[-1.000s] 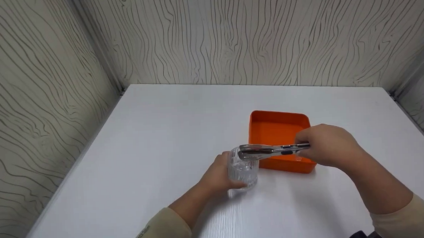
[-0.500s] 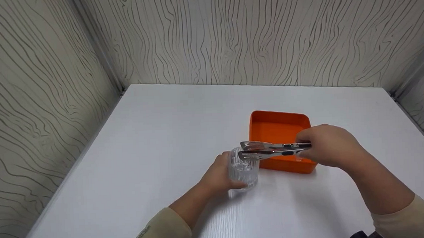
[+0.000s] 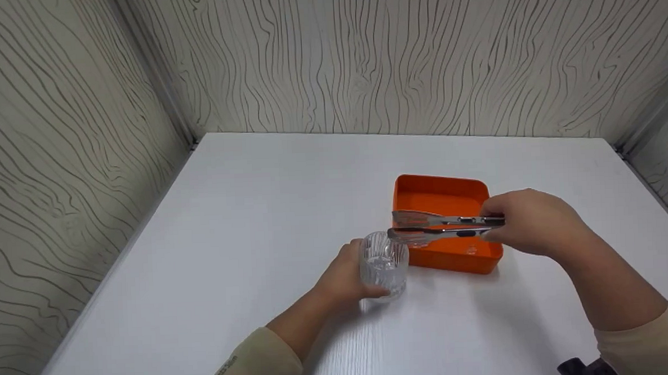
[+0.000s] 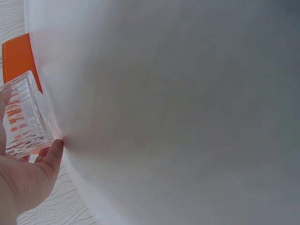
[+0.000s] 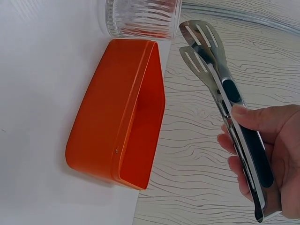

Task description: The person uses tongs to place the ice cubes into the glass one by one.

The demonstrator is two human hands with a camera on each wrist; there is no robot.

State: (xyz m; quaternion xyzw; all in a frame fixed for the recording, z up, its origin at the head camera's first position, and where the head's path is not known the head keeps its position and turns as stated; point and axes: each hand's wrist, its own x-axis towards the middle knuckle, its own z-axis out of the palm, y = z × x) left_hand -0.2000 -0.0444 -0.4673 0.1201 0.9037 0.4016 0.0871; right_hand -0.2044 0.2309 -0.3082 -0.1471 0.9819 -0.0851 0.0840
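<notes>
Gripping clear ribbed glass (image 3: 384, 278) with left hand (image 3: 338, 277), curled around its left side, just below and right of center in head view. Standing upright on white surface (image 3: 267, 201), right by lower-left corner of orange box (image 3: 450, 260); can't tell whether touching. Holding metal tongs (image 5: 232, 108) near the hinge end in right hand (image 3: 533, 221), right of center in head view, with jaws slightly apart and pointing left, above the box. Overlapping glass rim with lower jaw tip in head view; can't confirm contact. Visible at right of frame in right wrist view, above the box's rim, with slotted tips. Also visible: clear contents low in the glass, small clear pieces (image 3: 471, 249) inside the box, lower right part. Wearing beige sleeves (image 3: 260, 362), with dark device (image 3: 587, 369) by right cuff, lower right of frame. Surrounded by wood-grain panels (image 3: 362, 56) along top and left.
</notes>
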